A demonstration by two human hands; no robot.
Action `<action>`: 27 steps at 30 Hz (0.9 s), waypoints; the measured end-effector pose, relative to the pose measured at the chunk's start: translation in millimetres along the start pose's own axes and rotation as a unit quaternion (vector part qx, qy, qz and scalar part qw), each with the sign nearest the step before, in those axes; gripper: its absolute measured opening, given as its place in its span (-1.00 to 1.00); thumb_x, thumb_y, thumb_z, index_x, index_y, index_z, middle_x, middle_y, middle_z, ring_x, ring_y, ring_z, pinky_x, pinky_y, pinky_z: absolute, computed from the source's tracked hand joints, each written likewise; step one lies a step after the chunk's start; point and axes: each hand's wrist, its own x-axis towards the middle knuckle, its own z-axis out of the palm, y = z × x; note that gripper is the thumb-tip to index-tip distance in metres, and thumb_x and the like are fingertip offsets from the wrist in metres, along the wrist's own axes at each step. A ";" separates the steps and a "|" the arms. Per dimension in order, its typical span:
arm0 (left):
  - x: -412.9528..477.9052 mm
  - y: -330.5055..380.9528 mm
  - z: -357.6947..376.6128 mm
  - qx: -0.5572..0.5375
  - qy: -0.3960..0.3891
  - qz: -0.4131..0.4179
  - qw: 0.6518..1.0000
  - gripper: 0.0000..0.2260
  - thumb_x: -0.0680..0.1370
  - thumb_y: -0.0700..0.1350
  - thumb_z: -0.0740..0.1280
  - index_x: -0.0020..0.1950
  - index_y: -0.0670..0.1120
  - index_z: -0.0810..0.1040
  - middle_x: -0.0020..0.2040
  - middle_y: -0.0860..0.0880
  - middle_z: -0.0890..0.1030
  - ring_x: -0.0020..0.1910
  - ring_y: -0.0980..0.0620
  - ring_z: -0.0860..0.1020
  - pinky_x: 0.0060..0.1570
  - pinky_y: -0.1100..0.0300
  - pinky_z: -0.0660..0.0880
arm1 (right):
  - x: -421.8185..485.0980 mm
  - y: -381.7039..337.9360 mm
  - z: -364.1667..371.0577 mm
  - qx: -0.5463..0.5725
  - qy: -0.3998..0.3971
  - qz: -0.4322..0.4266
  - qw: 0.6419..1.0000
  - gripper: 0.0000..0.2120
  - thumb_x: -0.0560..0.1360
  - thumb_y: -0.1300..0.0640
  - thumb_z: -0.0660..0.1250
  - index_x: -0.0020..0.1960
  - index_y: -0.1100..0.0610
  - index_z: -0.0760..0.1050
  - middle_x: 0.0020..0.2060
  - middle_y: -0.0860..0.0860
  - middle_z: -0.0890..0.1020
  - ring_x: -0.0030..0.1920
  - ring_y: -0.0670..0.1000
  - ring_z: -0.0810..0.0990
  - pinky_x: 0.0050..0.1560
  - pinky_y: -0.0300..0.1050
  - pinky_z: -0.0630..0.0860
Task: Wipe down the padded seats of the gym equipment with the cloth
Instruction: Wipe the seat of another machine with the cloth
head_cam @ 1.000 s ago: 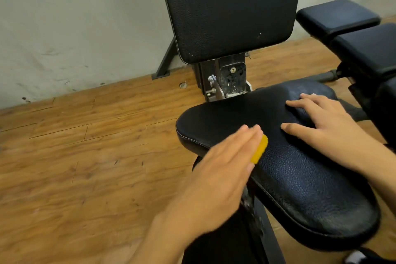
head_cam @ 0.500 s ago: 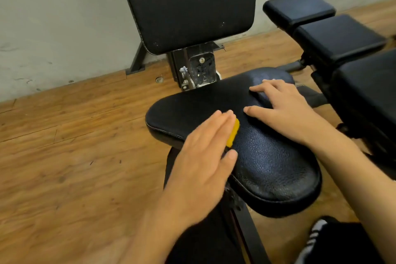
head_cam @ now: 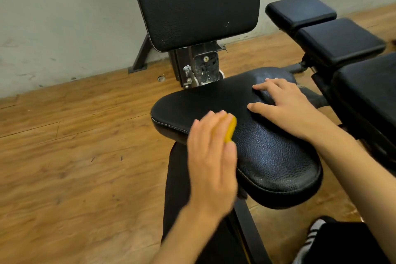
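Observation:
A black padded seat (head_cam: pixel 267 156) lies in the middle of the view, below an upright black backrest (head_cam: pixel 197 2). My left hand (head_cam: pixel 212 161) lies flat with straight fingers on the seat's left front part and presses a yellow cloth (head_cam: pixel 231 129) onto it. Only the cloth's right edge shows beside the fingers. The hand is motion-blurred. My right hand (head_cam: pixel 285 107) rests flat on the far right part of the seat, fingers spread and pointing left.
A second bench with several black pads (head_cam: pixel 340 38) stands close on the right. Wooden floor (head_cam: pixel 75 156) spreads to the left, and a grey wall (head_cam: pixel 64 17) lies behind. The seat's metal bracket (head_cam: pixel 201 68) sits under the backrest. A shoe (head_cam: pixel 315 233) shows at bottom right.
The view shifted left, then back right. My left hand keeps the cloth on the seat and has slid slightly toward its left edge. My right hand stays planted.

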 end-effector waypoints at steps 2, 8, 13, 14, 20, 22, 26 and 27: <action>-24.3 27.3 9.3 -0.041 -0.016 0.024 0.999 -0.53 0.73 0.05 -0.06 0.49 -0.10 0.44 0.48 0.02 0.44 0.54 -0.01 0.32 0.56 -0.04 0.10 | 1.0 -0.1 1.0 -0.006 0.001 0.000 1.000 -0.39 0.46 -0.24 0.31 0.45 -0.04 0.41 0.47 0.06 0.34 0.50 0.09 0.20 0.47 0.01 0.11; -25.3 17.9 3.7 0.014 -0.074 0.148 0.986 -0.61 0.72 -0.04 0.01 0.49 -0.11 0.41 0.45 -0.06 0.48 0.54 -0.03 0.33 0.55 -0.05 0.13 | 0.1 -1.5 1.1 -0.018 -0.002 0.007 1.000 -0.41 0.49 -0.22 0.32 0.46 -0.04 0.39 0.48 0.06 0.33 0.51 0.10 0.18 0.48 0.03 0.11; 37.1 -43.7 -16.9 0.067 0.000 -0.042 0.997 -0.61 0.70 -0.02 0.03 0.40 -0.06 0.53 0.36 0.02 0.54 0.48 0.02 0.38 0.59 0.09 -0.04 | 0.1 -0.9 1.1 -0.019 -0.003 0.006 1.000 -0.38 0.46 -0.26 0.29 0.45 -0.05 0.40 0.47 0.06 0.35 0.51 0.09 0.20 0.48 0.03 0.12; 36.3 -41.5 -15.1 0.065 0.003 -0.043 0.997 -0.60 0.70 -0.02 0.03 0.39 -0.07 0.54 0.36 0.02 0.54 0.46 0.02 0.40 0.60 0.05 0.00 | 0.8 -0.2 1.3 -0.019 0.000 0.005 1.000 -0.38 0.46 -0.28 0.29 0.45 -0.05 0.40 0.46 0.06 0.36 0.51 0.09 0.21 0.48 0.04 0.13; -29.6 37.7 8.6 -0.011 -0.062 0.097 0.993 -0.59 0.72 -0.02 0.03 0.44 -0.12 0.51 0.42 -0.03 0.50 0.48 0.02 0.39 0.52 0.00 0.20 | 1.6 0.7 1.1 -0.008 -0.007 0.012 1.000 -0.32 0.41 -0.36 0.24 0.44 -0.06 0.40 0.46 0.05 0.35 0.52 0.09 0.19 0.49 0.08 0.15; -24.0 26.5 6.0 0.006 -0.068 0.130 0.989 -0.62 0.71 -0.06 0.06 0.45 -0.13 0.49 0.42 -0.05 0.50 0.49 0.01 0.39 0.54 -0.01 0.19 | 1.3 1.6 1.5 -0.015 -0.012 0.012 1.000 -0.28 0.37 -0.38 0.20 0.45 -0.06 0.39 0.46 0.05 0.36 0.51 0.09 0.20 0.49 0.10 0.16; 17.2 -34.4 -12.7 0.048 -0.027 0.026 0.998 -0.62 0.71 -0.06 0.06 0.47 -0.08 0.46 0.44 0.01 0.48 0.54 0.06 0.30 0.60 0.02 0.00 | 0.3 2.9 0.6 -0.021 -0.011 0.005 1.000 -0.37 0.47 -0.29 0.27 0.47 -0.05 0.37 0.48 0.06 0.33 0.52 0.10 0.18 0.49 0.10 0.14; 28.0 -50.2 -18.1 0.073 -0.011 -0.003 0.997 -0.62 0.72 -0.05 0.05 0.48 -0.07 0.46 0.45 0.03 0.47 0.56 0.09 0.26 0.61 0.04 -0.04 | -0.4 2.7 0.1 -0.020 -0.011 0.005 1.000 -0.38 0.47 -0.26 0.27 0.47 -0.05 0.37 0.49 0.06 0.32 0.52 0.10 0.18 0.49 0.10 0.13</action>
